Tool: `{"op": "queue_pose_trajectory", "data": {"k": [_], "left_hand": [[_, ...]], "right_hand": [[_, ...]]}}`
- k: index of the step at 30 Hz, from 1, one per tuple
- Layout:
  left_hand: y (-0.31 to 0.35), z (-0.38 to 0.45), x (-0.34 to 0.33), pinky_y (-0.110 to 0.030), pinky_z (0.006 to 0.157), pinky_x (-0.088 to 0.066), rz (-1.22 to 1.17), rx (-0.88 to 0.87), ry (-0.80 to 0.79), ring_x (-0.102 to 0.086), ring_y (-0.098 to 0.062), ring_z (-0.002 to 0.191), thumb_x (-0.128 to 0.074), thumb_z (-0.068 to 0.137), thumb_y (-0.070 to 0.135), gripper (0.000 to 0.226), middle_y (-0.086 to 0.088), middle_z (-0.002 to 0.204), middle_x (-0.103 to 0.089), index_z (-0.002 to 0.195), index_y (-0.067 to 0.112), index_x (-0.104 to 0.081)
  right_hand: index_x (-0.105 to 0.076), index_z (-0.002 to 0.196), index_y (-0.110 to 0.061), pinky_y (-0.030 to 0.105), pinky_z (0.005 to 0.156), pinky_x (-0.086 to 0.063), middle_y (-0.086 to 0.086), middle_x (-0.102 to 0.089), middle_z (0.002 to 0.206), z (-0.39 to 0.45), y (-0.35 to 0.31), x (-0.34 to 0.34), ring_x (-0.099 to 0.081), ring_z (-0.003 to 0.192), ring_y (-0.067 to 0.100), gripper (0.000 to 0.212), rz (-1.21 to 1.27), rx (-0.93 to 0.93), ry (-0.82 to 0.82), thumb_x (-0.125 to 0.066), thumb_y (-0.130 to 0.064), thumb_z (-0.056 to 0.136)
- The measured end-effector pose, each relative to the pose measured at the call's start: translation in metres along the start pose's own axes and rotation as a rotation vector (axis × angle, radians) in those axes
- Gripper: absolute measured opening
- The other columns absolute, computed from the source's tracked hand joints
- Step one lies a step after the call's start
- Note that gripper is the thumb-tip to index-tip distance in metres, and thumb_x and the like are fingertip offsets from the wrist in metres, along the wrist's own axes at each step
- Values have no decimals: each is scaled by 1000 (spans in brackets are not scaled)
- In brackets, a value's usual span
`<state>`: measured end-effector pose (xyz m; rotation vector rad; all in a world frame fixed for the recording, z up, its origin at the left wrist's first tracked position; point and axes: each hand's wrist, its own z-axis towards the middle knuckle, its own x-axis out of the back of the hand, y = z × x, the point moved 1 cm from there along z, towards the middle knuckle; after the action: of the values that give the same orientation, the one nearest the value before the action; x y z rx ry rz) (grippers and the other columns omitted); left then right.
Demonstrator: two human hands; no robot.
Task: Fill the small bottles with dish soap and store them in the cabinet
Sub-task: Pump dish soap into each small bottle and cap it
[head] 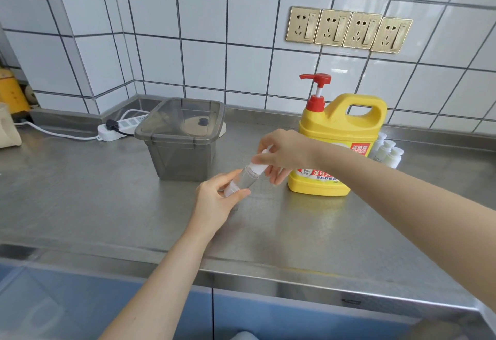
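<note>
Head view: my left hand (214, 200) grips a small bottle (245, 178), right hand (281, 155) pinches its white cap (259, 166); I judge uncapping, then pumping from the soap jug (341, 135)

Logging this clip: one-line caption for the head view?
Left hand holds small bottle, right hand at its cap, beside dish soap jug.

Both bare arms reach to mid-frame. The left hand (217, 200) grips a bottle (245, 178) low; the right hand (284, 155) pinches its cap (259, 167).
</note>
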<state>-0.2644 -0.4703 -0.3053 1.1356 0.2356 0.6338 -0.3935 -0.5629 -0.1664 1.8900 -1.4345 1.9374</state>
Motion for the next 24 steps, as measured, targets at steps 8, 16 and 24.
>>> {"op": "queue_pose_trajectory", "data": {"k": [8,16,24], "left_hand": [[-1,0,-1,-32,81,-51,-7,-2,-4,-64,-24,88,-80,73,11,49,-2,94,-71,102,48,-67],[-3,1,-1,-26,78,-49,-12,-2,-18,-58,-19,76,-80,73,12,50,2,82,-66,102,51,-67],[-2,0,-1,-30,83,-50,-33,20,-20,-62,-23,83,-80,74,12,46,-5,89,-69,105,44,-68]], "right_hand": [[-46,121,3,44,75,-60,30,-69,94,-3,-4,1,-70,77,37,37,118,-79,-112,-41,-26,99],[-47,116,-9,36,66,-61,14,-71,94,-1,2,0,-73,72,28,46,-14,-103,-37,-43,-49,94],[-55,111,-5,39,73,-61,14,-71,94,0,3,0,-73,76,28,54,-29,-90,-29,-38,-54,95]]}}
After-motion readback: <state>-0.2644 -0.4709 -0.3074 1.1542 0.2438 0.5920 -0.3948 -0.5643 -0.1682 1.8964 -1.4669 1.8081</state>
